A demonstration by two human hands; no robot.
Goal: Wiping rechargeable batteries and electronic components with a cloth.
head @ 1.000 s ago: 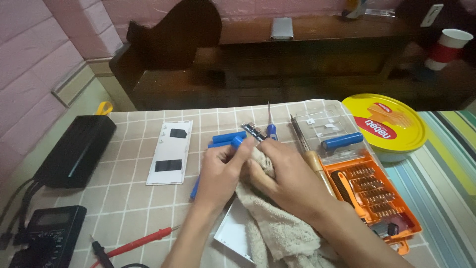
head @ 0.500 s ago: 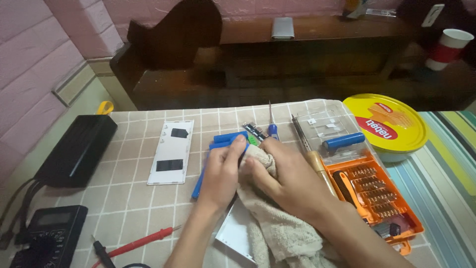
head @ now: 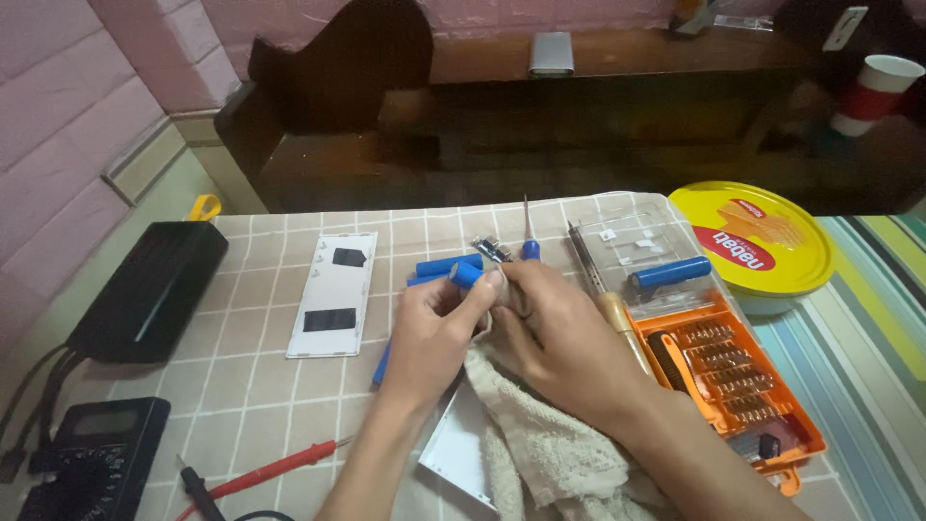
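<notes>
My left hand (head: 434,333) grips a blue cylindrical battery cell (head: 468,274), with its end showing above the fingers. My right hand (head: 559,333) meets the left at the cell's tip and holds a beige cloth (head: 540,434) that hangs down over the table. Two more blue cells (head: 439,265) lie just behind my hands. A white flat panel (head: 461,449) lies under my wrists, partly covered by the cloth.
An orange screwdriver bit case (head: 733,386) with a clear lid and a blue cell (head: 670,273) sits right. A yellow round tin (head: 762,246) lies beyond. A white plate (head: 333,292), a black power bank (head: 145,289), a multimeter (head: 92,458) with a red probe (head: 270,470) sit left.
My hands have shifted slightly while working the cloth around the blue cell; the cell's end now shows higher above my left fingers.
</notes>
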